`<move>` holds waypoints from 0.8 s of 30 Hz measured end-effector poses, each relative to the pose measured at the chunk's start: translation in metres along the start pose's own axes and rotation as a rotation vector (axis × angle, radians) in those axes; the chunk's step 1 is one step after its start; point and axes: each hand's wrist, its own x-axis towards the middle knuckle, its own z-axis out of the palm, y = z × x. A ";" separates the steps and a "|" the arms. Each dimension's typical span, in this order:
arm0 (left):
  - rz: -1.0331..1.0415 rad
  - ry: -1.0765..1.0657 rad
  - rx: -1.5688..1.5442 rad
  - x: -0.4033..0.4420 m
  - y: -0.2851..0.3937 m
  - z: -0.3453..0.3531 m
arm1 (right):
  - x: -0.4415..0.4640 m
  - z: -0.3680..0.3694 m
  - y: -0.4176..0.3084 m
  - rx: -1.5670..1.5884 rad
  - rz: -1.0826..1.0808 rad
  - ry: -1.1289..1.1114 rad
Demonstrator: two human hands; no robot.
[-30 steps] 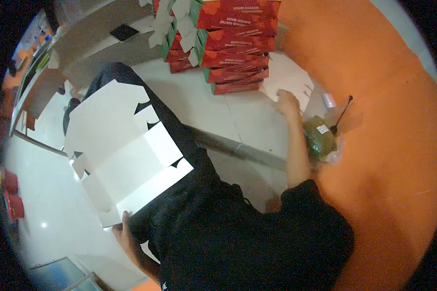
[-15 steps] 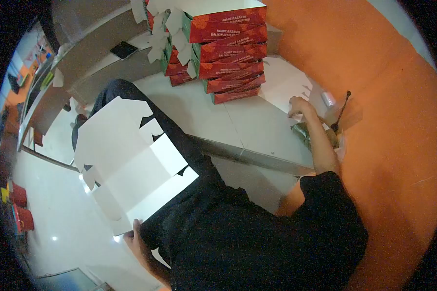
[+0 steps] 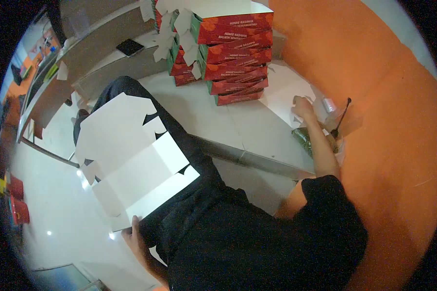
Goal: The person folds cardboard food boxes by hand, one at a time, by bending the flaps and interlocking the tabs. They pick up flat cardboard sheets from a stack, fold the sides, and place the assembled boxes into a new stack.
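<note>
An unfolded white cardboard box (image 3: 148,167) with creased flaps and cut notches lies across my dark-trousered legs. My left hand (image 3: 134,237) pinches its near corner, thumb on top and fingers underneath. Off to the right, my right hand (image 3: 303,107) has its fingers curled at the edge of a flat white sheet (image 3: 284,86) on the ledge. What those fingers grip, if anything, is hidden. Below that wrist sits a green plastic packet (image 3: 302,140), partly covered by the forearm.
Stacked red-and-green printed boxes (image 3: 238,53) stand on the tiled ledge (image 3: 213,114). A black phone-like slab (image 3: 130,47) lies farther back. An orange wall (image 3: 383,136) borders the right, with a thin black stick-like object (image 3: 344,116) beside it. Red containers (image 3: 19,211) are at far left.
The view has shifted slightly, so the stacked boxes sit a little lower and farther right. My right hand's fingers look more tucked in against the white sheet. My left hand keeps its hold.
</note>
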 end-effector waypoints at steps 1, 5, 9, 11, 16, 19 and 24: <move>0.001 -0.013 -0.021 0.000 0.001 0.000 | -0.004 -0.003 0.002 0.048 0.128 0.088; -0.035 -0.128 0.046 -0.003 0.012 -0.005 | -0.005 0.006 0.039 0.182 0.485 0.130; -0.045 -0.062 0.033 -0.001 0.005 -0.003 | 0.019 0.006 0.049 0.322 0.478 -0.020; -0.048 -0.060 -0.006 -0.001 0.004 -0.001 | 0.027 -0.005 0.016 0.247 0.709 -0.089; -0.137 -0.036 -0.024 -0.002 0.004 -0.003 | 0.048 0.003 0.006 0.266 0.692 -0.154; -0.096 -0.046 -0.049 0.001 -0.001 -0.003 | 0.101 0.049 0.048 0.179 0.531 -0.169; -0.096 -0.032 -0.006 0.000 0.001 -0.002 | 0.096 0.027 0.033 0.168 0.663 -0.322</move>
